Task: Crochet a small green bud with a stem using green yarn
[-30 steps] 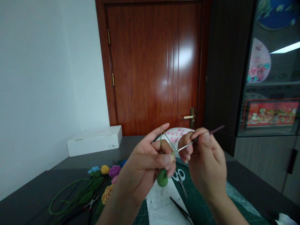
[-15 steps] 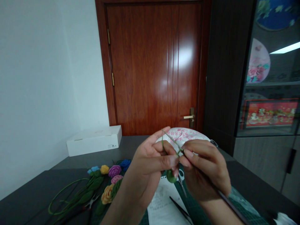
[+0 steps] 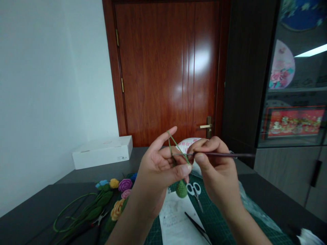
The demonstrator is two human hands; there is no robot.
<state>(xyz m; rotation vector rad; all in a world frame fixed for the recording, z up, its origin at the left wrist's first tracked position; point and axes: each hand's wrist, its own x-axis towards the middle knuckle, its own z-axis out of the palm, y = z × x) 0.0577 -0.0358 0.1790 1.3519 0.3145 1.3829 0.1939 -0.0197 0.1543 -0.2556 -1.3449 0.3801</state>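
Note:
My left hand (image 3: 163, 163) pinches a small green crochet piece (image 3: 181, 189) between thumb and finger; its rounded end hangs below. Green yarn (image 3: 176, 140) runs over the raised left index fingertip and down to the pinch. My right hand (image 3: 216, 165) is closed around a crochet hook (image 3: 219, 154) with a dark handle. The hook lies almost level, its thin metal shaft reaching left to the yarn just above my left thumb. White-handled scissors (image 3: 195, 194) lie on the green cutting mat (image 3: 217, 217) below the hands.
A written notebook page (image 3: 176, 217) and black tweezers (image 3: 196, 226) lie in front. To the left are crocheted flowers (image 3: 125, 185) with green stems, pliers (image 3: 100, 217) and a white box (image 3: 102, 152). A white bag with pink print (image 3: 187, 143) stands behind my hands.
The hook has swung from slanting down to the right to nearly level, with my right hand turning and rising. My left index finger has lifted, and the green piece hangs more fully in view.

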